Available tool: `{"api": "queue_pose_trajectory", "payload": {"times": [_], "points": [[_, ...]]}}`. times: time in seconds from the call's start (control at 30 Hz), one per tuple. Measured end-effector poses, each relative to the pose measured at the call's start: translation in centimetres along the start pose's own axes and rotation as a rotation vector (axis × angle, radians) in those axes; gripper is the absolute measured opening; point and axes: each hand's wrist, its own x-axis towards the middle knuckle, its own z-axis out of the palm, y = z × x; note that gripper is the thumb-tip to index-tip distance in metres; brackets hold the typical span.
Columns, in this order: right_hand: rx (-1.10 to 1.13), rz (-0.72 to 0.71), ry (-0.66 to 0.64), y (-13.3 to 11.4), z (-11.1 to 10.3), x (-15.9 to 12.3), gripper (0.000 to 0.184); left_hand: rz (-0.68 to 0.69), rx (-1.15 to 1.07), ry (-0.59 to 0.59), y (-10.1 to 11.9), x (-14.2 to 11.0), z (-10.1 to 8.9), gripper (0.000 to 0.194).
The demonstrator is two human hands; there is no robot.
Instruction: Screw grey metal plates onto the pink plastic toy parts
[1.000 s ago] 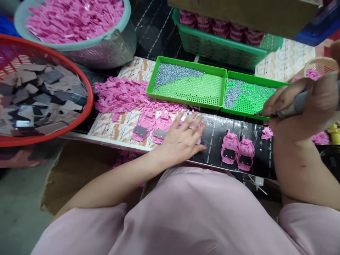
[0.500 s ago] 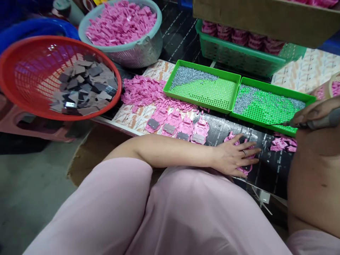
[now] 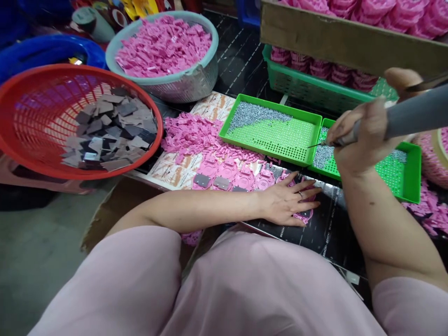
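Note:
My left hand (image 3: 285, 199), a ring on one finger, lies flat with fingers spread over pink plastic housings (image 3: 304, 215) on the black bench top. It covers most of them. To its left stand several more pink housings (image 3: 245, 177) in a row, some with a grey plate at the lower end. My right hand (image 3: 362, 133) is closed round a grey electric screwdriver (image 3: 416, 114). Its thin bit points left, over the edge between two green trays. Small silvery screws (image 3: 257, 114) lie in the left tray (image 3: 269, 152); the right tray (image 3: 416, 182) is partly hidden behind my right arm.
A red basket (image 3: 156, 140) of grey plates stands at left. Behind are a pale basket (image 3: 206, 88) heaped with pink parts and a green crate (image 3: 297, 86) under a cardboard box (image 3: 315, 35). Loose pink pieces (image 3: 192, 133) lie left of the trays.
My right hand has moved left and up with the screwdriver, from the right tray's far side to near the trays' meeting edge. My left hand has shifted slightly left, still flat on the housings.

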Motion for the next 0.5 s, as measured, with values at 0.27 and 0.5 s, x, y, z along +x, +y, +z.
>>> {"api": "queue_pose_trajectory", "payload": {"times": [0.27, 0.5], "points": [[-0.116, -0.005, -0.093, 2.8, -0.1, -0.8, 0.034, -0.027, 0.011, 0.059, 0.1, -0.6, -1.6, 0.070], [-0.033, -0.026, -0.134, 3.0, 0.0, -1.0, 0.020, -0.324, 0.129, 0.110, -0.1, -3.7, -4.4, 0.047]]}}
